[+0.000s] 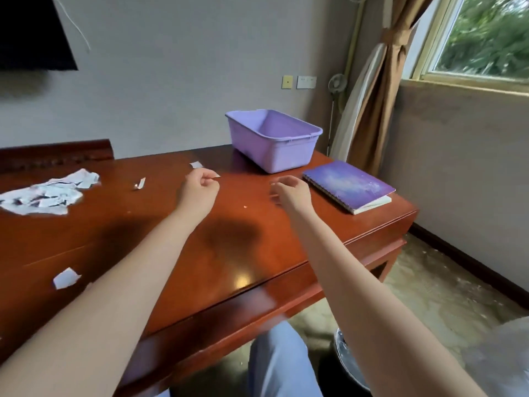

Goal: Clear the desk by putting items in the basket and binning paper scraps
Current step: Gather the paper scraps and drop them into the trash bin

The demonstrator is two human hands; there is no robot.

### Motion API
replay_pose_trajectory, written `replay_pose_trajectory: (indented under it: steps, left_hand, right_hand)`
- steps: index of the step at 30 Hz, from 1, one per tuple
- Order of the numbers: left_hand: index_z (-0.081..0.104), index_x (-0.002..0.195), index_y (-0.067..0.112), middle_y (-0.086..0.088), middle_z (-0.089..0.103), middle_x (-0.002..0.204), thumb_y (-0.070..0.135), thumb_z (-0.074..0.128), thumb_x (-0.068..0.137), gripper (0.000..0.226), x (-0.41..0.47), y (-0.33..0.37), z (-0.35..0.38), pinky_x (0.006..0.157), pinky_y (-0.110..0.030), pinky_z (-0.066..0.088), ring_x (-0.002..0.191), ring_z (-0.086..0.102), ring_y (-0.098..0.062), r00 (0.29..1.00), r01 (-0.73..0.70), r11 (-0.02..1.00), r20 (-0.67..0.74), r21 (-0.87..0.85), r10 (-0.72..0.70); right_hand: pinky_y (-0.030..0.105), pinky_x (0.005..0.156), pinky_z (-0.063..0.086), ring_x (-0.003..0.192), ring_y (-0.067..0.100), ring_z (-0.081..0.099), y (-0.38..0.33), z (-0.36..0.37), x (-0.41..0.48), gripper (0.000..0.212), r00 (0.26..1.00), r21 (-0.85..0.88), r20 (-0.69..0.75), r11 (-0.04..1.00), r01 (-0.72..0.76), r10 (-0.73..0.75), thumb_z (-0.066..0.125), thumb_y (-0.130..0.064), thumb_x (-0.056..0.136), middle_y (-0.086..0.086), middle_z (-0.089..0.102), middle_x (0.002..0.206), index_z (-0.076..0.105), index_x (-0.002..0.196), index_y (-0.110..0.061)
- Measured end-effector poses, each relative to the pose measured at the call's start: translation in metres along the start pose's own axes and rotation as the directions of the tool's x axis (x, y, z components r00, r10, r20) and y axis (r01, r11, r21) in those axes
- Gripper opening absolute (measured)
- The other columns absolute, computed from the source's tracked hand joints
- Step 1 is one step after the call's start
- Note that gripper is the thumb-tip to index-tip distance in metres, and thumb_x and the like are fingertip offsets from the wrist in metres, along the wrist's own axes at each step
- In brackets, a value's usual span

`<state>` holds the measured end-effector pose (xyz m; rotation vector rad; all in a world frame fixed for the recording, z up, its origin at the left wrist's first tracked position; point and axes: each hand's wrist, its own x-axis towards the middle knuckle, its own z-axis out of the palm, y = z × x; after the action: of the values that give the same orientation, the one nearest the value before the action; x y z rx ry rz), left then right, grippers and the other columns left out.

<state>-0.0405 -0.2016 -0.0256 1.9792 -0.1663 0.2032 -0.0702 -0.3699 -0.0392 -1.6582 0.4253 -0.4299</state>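
A purple plastic basket (274,138) stands at the back of the wooden desk (143,230). A purple spiral notebook (347,184) lies to its right. My left hand (199,187) hovers over the desk's middle and pinches a small paper scrap (215,175). My right hand (289,191) hangs beside it with fingers loosely curled and nothing visible in it, just left of the notebook. A pile of torn paper (48,193) lies at the left. Loose scraps lie near the back (196,165), left of my left hand (140,183), and near the front left (65,278).
A round bin (347,359) shows partly on the floor under the desk's right front, beside my knee. A carved chair back (57,154) stands behind the desk at the left. A curtain and a window are at the right.
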Motion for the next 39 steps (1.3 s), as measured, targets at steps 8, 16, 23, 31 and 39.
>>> replay_pose_trajectory:
  steps: [8,16,23,31,39]
  left_hand:
    - [0.050,0.127,0.015,-0.007,0.053,0.128,0.020,0.052,0.094,0.034,0.066,-0.065,-0.071,0.082,-0.028,0.043,0.114,0.052,-0.023,0.988,0.124,0.957,-0.119,0.262,-0.095]
    - [0.040,0.139,0.017,-0.012,0.039,0.142,0.044,0.055,0.090,0.058,0.141,-0.124,-0.083,0.093,-0.041,0.048,0.125,0.043,-0.030,0.962,0.274,0.777,-0.153,0.567,-0.228]
    - [0.046,0.136,0.020,-0.007,0.042,0.139,0.046,0.045,0.094,0.050,0.176,-0.146,-0.069,0.100,-0.042,0.038,0.126,0.038,-0.027,0.968,0.238,0.560,-0.146,0.794,-0.205]
    - [0.058,0.118,0.014,-0.010,0.053,0.124,0.035,0.060,0.089,0.036,0.187,-0.152,-0.073,0.090,-0.036,0.052,0.106,0.055,-0.027,0.968,0.249,0.728,-0.176,0.639,-0.177]
    - [0.065,0.087,0.011,-0.009,0.065,0.087,0.032,0.056,0.092,0.023,0.193,-0.159,-0.075,0.074,-0.029,0.056,0.076,0.062,-0.022,0.964,0.265,0.732,-0.171,0.628,-0.203]
  right_hand:
    - [0.024,0.070,0.045,0.079,0.015,0.059,-0.003,0.099,0.055,0.032,0.988,-0.316,0.132,0.941,0.121,-0.083,0.055,-0.009,0.082,-0.001,0.068,0.102,0.068,0.110,-0.017]
    - [0.036,0.096,0.037,0.122,0.025,0.042,0.018,0.166,0.122,0.035,0.982,-0.732,0.127,0.656,0.186,-0.137,0.048,-0.029,0.092,0.003,0.054,0.128,0.059,0.125,-0.026]
    - [0.053,0.114,0.010,0.141,0.025,0.023,0.042,0.208,0.145,0.039,0.917,-0.842,0.367,0.362,0.400,-0.160,0.037,-0.042,0.097,0.000,0.044,0.142,0.053,0.131,-0.030]
    - [0.041,0.102,0.031,0.124,0.027,0.039,0.039,0.225,0.148,0.048,0.940,-0.811,0.266,0.477,0.338,-0.214,0.044,-0.049,0.093,0.005,0.050,0.133,0.053,0.130,-0.018]
    - [0.037,0.099,0.032,0.127,0.025,0.038,0.021,0.245,0.164,0.045,0.978,-0.835,0.199,0.513,0.200,-0.058,0.054,-0.038,0.090,0.004,0.047,0.132,0.053,0.127,-0.013]
